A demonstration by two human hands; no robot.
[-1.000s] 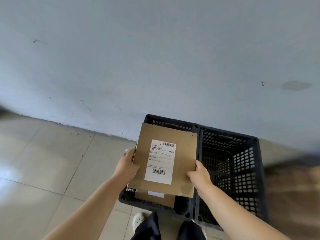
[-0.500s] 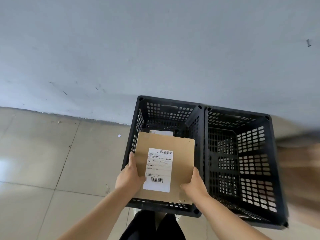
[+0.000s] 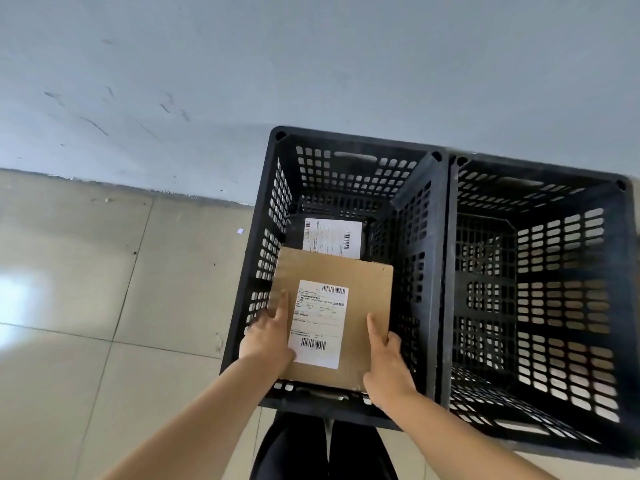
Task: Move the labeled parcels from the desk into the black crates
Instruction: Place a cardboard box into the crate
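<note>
I hold a flat brown cardboard parcel (image 3: 360, 292) with a white barcode label between both hands, inside the mouth of the left black crate (image 3: 346, 143). My left hand (image 3: 268, 336) grips its left edge, thumb on top. My right hand (image 3: 386, 363) grips its lower right corner, thumb on top. Deeper in this crate lies another parcel (image 3: 332, 237), its white label showing; my parcel covers most of it. The right black crate (image 3: 540, 171) stands beside it, touching, with nothing visible inside.
Both crates stand on a beige tiled floor (image 3: 104, 289) against a pale grey wall (image 3: 311, 64). My dark trouser legs (image 3: 322, 448) are just below the left crate's near rim. A small white scrap (image 3: 240, 231) lies on the floor.
The parcel has gone down from above the left crate into its mouth, both hands still holding it. The view has tilted down, and the lower parcel's label shows more.
</note>
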